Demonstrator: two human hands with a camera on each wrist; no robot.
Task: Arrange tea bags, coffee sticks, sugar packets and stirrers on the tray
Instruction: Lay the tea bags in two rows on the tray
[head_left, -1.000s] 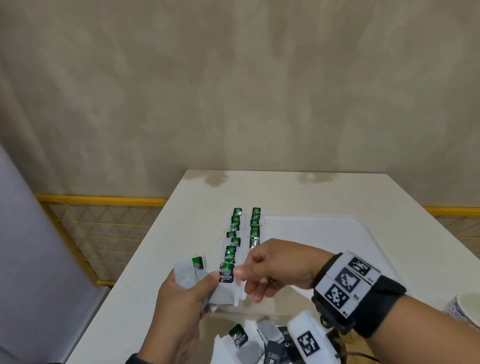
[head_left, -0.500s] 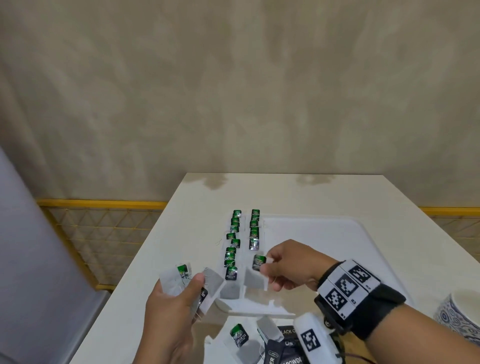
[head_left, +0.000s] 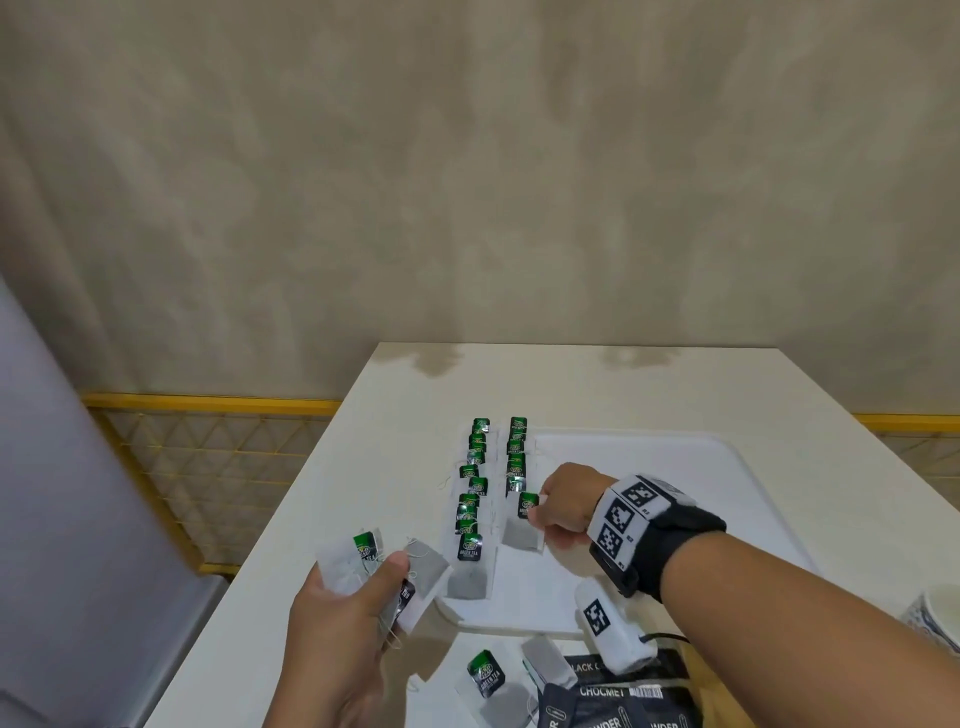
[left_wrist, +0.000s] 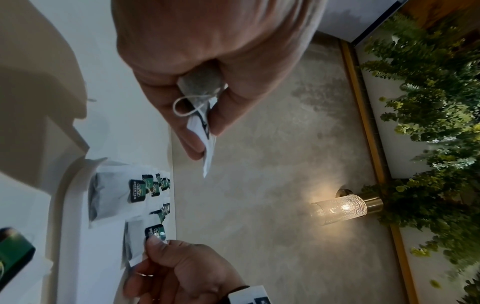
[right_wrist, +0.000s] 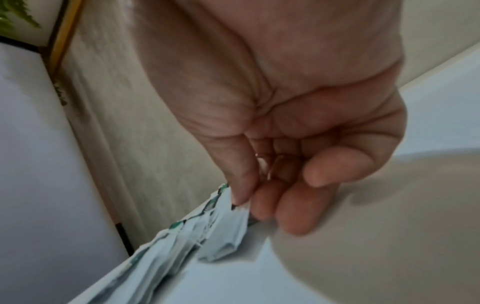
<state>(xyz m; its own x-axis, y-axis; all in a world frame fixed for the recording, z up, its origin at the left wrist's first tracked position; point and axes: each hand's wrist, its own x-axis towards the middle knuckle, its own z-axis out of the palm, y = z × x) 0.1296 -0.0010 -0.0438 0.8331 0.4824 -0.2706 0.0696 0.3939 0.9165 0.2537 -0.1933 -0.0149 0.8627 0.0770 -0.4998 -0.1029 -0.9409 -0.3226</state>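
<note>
A green-tagged tea bag (head_left: 523, 522) is pinched between the thumb and fingertips of the right hand (head_left: 566, 501) and is touching the white tray (head_left: 727, 499) at the near end of the right-hand row of tea bags (head_left: 516, 457). The other right fingers are curled in below it. A small bunch of tea bags (head_left: 379, 566) is gripped in the left hand (head_left: 337, 634), with the thumb pressed over the paper and strings; this hand is held over the worktop (head_left: 311, 519) just left of the tray's near corner. Between the 2 hands lies the left-hand row of tea bags (head_left: 470, 499), running away from them along the tray's left edge. Nearer than both hands, loose tea bags (head_left: 485, 675) and black sachets (head_left: 618, 696) lie on the worktop. Beyond the right forearm, a patterned cup (head_left: 935, 613) is partly seen at the frame edge.
</note>
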